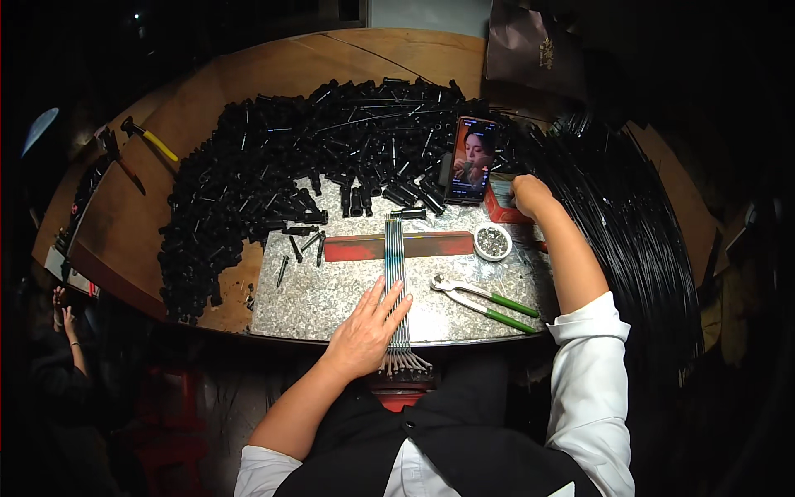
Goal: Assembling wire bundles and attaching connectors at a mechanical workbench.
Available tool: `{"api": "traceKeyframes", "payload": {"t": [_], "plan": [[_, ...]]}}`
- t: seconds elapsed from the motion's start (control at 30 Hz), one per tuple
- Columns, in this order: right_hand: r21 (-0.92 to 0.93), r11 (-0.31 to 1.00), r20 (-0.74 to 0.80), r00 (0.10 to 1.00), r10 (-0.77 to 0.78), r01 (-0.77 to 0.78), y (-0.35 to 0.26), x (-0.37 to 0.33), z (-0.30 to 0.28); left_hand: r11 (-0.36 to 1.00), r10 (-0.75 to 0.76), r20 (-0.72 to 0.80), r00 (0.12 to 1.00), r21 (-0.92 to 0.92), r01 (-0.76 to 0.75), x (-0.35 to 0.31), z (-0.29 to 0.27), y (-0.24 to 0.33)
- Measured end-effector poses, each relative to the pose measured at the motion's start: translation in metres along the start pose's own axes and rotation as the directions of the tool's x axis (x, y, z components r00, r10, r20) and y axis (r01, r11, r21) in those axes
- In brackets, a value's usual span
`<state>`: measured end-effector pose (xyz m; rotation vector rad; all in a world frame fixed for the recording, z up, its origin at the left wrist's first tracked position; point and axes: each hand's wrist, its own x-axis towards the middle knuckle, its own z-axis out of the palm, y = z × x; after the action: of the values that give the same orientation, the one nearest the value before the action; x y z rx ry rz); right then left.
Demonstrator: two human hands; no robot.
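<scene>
My left hand (367, 330) lies flat with its fingers stretched out over a row of thin metal rods (394, 248). The rods run side by side across a worn red bar (356, 248), and their bent near ends stick out past the table's front edge. My right hand (532, 197) is at a small red box (500, 203) beside the phone; its fingers are curled at the box's top, and what they hold, if anything, is hidden. Between the bar and the box stands a white cup (493, 243) of small metal pieces. Green-handled pincers (484, 303) lie on the speckled board (306, 302).
A big heap of black plastic tube parts (257, 166) covers the table's back and left. A lit phone (470, 161) leans upright before it. Long black rods (633, 224) are bundled at right. A yellow-handled hammer (153, 141) lies far left; a dark bag (534, 54) stands behind.
</scene>
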<state>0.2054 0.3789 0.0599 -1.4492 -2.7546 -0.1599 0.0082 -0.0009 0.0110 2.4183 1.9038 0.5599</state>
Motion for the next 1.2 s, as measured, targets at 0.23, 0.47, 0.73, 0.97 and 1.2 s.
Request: {"api": "traceKeyframes", "payload": {"t": [0.23,0.47,0.73,0.97,1.2], "plan": [[-0.159,0.972,-0.168,0.965,-0.201,0.175,0.007,-0.003,0.009,1.0,-0.016,0.012,1.0,-0.002,0.016,-0.001,0.001,-0.001],[-0.122,0.983,-0.069,0.986,-0.149,0.14,0.016,-0.005,0.008,0.999,0.002,0.0,1.0,0.033,-0.002,0.0,0.0,-0.001],[-0.154,0.971,-0.219,0.952,-0.214,0.182,0.009,-0.016,0.005,1.0,0.001,-0.005,1.0,0.028,-0.001,-0.001,0.001,-0.002],[-0.065,0.982,-0.087,0.979,-0.183,0.177,0.015,-0.013,0.002,1.0,0.003,-0.012,1.0,0.025,-0.003,-0.001,0.002,-0.002],[-0.124,0.964,-0.162,0.954,-0.253,0.235,0.019,-0.011,0.008,1.0,0.0,-0.008,1.0,0.011,0.001,-0.002,0.002,-0.003]]}}
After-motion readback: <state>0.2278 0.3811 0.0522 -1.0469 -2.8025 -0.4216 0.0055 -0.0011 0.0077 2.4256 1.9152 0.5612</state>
